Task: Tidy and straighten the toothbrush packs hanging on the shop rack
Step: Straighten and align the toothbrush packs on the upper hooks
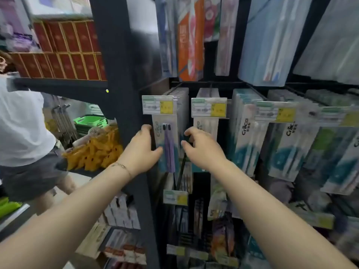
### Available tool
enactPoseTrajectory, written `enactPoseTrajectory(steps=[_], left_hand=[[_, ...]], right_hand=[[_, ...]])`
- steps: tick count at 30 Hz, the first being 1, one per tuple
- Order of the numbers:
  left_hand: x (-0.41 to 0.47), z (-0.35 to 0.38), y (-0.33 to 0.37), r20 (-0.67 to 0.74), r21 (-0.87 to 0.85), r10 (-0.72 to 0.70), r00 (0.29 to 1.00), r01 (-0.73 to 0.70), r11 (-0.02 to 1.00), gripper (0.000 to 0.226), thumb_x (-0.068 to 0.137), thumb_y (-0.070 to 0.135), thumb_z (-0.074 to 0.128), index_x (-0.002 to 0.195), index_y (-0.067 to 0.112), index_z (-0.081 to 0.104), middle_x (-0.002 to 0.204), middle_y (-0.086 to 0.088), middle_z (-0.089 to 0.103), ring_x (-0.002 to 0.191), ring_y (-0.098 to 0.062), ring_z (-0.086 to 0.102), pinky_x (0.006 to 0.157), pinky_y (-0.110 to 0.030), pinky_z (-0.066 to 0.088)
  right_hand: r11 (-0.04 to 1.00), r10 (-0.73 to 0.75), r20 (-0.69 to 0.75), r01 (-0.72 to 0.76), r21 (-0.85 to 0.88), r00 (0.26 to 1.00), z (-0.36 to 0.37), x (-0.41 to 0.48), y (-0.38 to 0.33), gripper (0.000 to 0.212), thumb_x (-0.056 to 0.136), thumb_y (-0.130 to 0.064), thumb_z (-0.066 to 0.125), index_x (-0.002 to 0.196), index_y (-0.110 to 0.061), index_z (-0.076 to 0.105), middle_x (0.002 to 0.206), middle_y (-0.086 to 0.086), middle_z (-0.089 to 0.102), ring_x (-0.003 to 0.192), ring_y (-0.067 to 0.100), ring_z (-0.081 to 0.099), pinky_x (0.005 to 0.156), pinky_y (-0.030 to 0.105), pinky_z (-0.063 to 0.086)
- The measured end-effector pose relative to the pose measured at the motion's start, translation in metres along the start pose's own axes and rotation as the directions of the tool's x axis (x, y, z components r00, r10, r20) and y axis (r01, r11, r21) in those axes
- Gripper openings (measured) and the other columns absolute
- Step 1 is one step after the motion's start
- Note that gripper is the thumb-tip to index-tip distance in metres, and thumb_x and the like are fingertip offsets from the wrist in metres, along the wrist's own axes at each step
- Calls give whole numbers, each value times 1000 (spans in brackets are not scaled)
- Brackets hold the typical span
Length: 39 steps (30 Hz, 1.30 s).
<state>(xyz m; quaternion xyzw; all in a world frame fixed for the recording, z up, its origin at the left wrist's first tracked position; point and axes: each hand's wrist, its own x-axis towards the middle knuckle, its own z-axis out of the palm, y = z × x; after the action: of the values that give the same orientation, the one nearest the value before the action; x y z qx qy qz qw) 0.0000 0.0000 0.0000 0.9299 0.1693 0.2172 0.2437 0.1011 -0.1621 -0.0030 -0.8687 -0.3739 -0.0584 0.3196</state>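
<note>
Fingers (147, 129) of left hand (142, 150) and right hand (203, 150) grip sides of upright purple-brush pack (171, 136)

Head camera looks forward and down, close to the rack (120, 55).

Arms outstretched, left grip (140, 150), right grip (200, 146) curled

Retail shop, toiletries aisle. Dark metal rack (124, 94) with peg hooks carrying rows of identical boxed toothbrush packs (246, 133), several deep per hook. Green-and-yellow price tags (157, 105) clipped at the hook ends, more on the rows below. Neighbouring shelf stacked with matching red boxes (68, 49); green shopping baskets (90, 122) piled beyond. Another person (23, 129) stands in the aisle at left.
</note>
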Motion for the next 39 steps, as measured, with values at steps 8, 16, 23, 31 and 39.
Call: enactPoseTrajectory(steps=[8,16,23,31,39], left_hand=[[17,32,-2,-107,-258,118,987,-142,956,80,93,22,60,147,45,5,150,0,39,111,-20,63,94,-44,55],[36,50,0,-185,-330,107,977,-164,930,46,95,15,56,120,45,30,126,6,51,111,-6,56,96,-34,52],[39,50,5,-260,-402,40,965,-145,904,42,95,29,61,127,34,33,113,24,54,88,2,63,73,-22,54],[43,46,9,-292,-402,-39,956,-86,912,33,93,25,64,118,25,43,105,11,52,78,-1,61,63,-13,52],[44,46,8,-225,-492,-139,964,11,871,33,92,26,66,117,30,46,103,2,59,71,-14,68,64,-26,57]], right_hand=[[954,-61,-172,109,279,983,36,16,4,66,98,-21,52,149,-37,15,146,4,43,105,27,63,91,40,51],[973,-136,-169,164,165,976,59,32,12,25,102,-30,42,127,-29,47,114,-2,63,95,19,63,73,37,53],[953,-95,-256,162,255,962,64,40,18,13,103,-27,36,94,-28,45,81,-7,57,70,11,55,56,28,37],[955,-54,-287,134,266,956,61,43,15,18,103,-28,35,99,-24,53,82,-5,60,70,10,57,56,22,34],[983,-88,-286,130,131,954,45,44,9,27,100,-19,39,114,-17,62,101,0,67,90,17,61,73,31,49]])
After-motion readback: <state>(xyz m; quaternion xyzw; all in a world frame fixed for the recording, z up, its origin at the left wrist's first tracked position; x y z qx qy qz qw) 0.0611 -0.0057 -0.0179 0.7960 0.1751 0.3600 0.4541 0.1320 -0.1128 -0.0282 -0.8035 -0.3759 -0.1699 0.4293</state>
